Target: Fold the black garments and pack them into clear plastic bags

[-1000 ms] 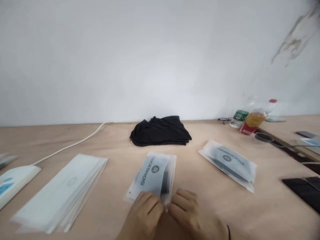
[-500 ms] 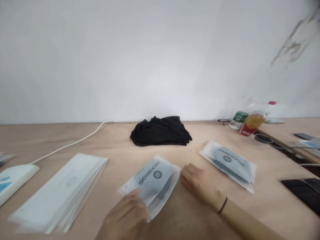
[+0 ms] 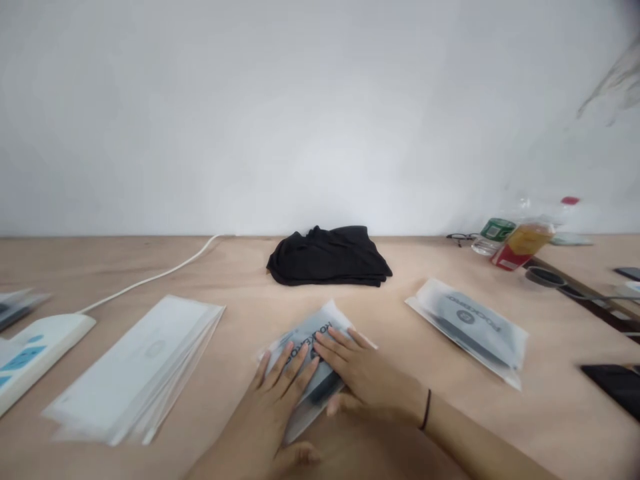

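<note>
Left grip (image 3: 270, 403): open, palm down, laid with spread fingers over the left part of the bag below.
Right grip (image 3: 363, 370): open too, laid flat with fingers over the printed middle, just beside the left grip; banded at the wrist with a thin dark cord (image 3: 427, 409).
Frosted plastic bag with dark lettering (image 3: 320, 390): flat on the pale wooden tabletop (image 3: 385, 310), under both grips, set aslant, with a dark strip showing between them.
Second frosted bag with round emblem (image 3: 470, 330): to the right of the right grip, well apart, aslant.
Fanned stack of whitish translucent bags (image 3: 135, 367): left of the left grip.
White power strip with blue sockets (image 3: 30, 360): farther left, trailing a white cable (image 3: 165, 273) toward the wall (image 3: 300, 120).
Folded black cloth (image 3: 330, 260): beyond both grips, near the wall.
Clear bottle with green label (image 3: 495, 233), red-and-yellow labelled bottle (image 3: 523, 248): beyond the right grip, far to its right.
Dark flat object (image 3: 615, 387): far right of the right grip, cut off by the view's edge.
</note>
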The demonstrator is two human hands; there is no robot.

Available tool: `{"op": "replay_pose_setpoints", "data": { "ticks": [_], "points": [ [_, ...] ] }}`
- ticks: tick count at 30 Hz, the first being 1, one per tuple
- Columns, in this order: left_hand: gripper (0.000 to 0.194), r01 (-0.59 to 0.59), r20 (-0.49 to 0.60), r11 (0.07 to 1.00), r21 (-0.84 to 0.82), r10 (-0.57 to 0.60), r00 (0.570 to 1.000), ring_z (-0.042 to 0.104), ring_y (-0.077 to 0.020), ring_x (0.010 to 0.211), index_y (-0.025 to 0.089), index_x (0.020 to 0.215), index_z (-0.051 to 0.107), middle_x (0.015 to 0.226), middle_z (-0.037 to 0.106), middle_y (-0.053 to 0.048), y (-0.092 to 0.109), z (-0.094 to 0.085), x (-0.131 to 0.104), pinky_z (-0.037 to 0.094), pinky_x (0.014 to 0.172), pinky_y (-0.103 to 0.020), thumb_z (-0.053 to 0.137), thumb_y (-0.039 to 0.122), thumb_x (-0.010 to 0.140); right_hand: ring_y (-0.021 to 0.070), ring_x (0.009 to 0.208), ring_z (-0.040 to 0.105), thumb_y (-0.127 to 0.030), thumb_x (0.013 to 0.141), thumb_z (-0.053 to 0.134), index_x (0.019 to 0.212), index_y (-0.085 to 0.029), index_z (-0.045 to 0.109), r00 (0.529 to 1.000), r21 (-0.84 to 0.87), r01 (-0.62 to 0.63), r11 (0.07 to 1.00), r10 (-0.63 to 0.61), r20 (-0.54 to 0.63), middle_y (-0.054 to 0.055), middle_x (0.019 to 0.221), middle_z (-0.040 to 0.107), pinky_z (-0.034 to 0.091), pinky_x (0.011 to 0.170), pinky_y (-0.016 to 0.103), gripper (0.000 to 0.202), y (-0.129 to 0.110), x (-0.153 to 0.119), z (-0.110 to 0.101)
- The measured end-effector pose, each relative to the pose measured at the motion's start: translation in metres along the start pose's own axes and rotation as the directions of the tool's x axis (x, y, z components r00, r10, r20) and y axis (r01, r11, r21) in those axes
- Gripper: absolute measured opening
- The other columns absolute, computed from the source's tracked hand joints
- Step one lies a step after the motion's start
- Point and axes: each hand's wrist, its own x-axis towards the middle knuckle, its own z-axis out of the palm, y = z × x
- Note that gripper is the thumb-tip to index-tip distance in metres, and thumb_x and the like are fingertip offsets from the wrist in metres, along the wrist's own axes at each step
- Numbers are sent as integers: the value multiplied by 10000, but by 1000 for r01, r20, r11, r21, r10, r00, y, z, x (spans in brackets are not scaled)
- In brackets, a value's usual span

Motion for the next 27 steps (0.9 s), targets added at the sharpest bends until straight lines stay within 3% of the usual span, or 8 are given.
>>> {"op": "replay_pose_setpoints", "data": {
  "ticks": [5, 7, 9, 14, 16, 19, 23, 27],
  "points": [
    [826, -221, -26, 975, 11, 221, 975, 283, -335, 1369, 326, 1473, 38, 1496, 335, -28, -4, 19, 5, 252, 1074, -553, 469, 620, 833, 225, 1091, 565, -361, 895, 551, 1091, -183, 626, 978, -13, -141, 990, 137, -155, 88, 1117, 665, 396, 958, 352, 275, 1, 25, -11],
    [674, -275, -95, 961, 26, 276, 956, 372, -275, 1333, 361, 1469, 62, 1469, 386, 9, -7, 26, 3, 318, 1067, -474, 426, 473, 912, 179, 895, 631, -291, 864, 596, 896, -200, 647, 966, -17, -198, 980, 192, -173, 32, 915, 694, 458, 811, 275, 109, 7, 18, -15],
    [654, -229, -170, 973, 18, 229, 959, 413, -256, 1309, 339, 1477, 94, 1475, 376, -8, -10, 24, -3, 379, 1043, -417, 418, 448, 919, 147, 758, 635, -247, 888, 535, 817, -205, 617, 928, -21, -305, 952, 292, -232, 6, 813, 677, 468, 695, 231, 116, 22, -6, -29],
    [691, -8, -219, 1000, -22, 3, 976, 430, -283, 1296, 331, 1460, 229, 1484, 362, -25, -25, -5, -12, 462, 990, -405, 530, 476, 856, 277, 799, 624, -380, 919, 357, 907, -170, 612, 670, -37, -651, 758, 551, -497, 121, 849, 654, 479, 714, 393, 330, 96, -99, -90],
    [572, 10, -230, 1000, -28, -16, 973, 465, -273, 1268, 348, 1407, 356, 1449, 426, -13, -35, -15, 3, 467, 984, -406, 533, 419, 868, 352, 1034, 566, -474, 882, 393, 1132, -156, 572, 550, -99, -780, 618, 602, -579, 183, 1125, 608, 461, 815, 472, 443, 123, -121, -90],
    [360, 18, -247, 1000, -2, -18, 969, 515, -259, 1205, 281, 1224, 585, 1328, 564, -38, -56, -24, 43, 456, 983, -403, 487, 391, 895, 392, 1278, 368, -534, 893, 332, 1363, -204, 408, 540, -271, -840, 469, 685, -489, 137, 1431, 412, 361, 939, 592, 579, 141, -130, -62],
    [292, 103, -285, 992, 75, -78, 955, 582, -236, 1024, 190, 995, 675, 1079, 674, -78, -84, -35, 105, 459, 901, -376, 410, 295, 932, 431, 1315, 284, -536, 907, 334, 1383, -212, 397, 496, -344, -863, 371, 754, -430, 131, 1474, 356, 275, 932, 692, 579, 138, -107, -44],
    [229, 128, -292, 984, 125, -87, 952, 576, -246, 911, 162, 920, 662, 939, 668, -87, -93, -37, 160, 447, 800, -368, 461, 270, 913, 337, 1195, 441, -320, 901, 452, 1238, -199, 547, 677, -363, -732, 577, 555, -483, 153, 1324, 512, 343, 930, 517, 370, 142, -50, -64]
  ]
}}
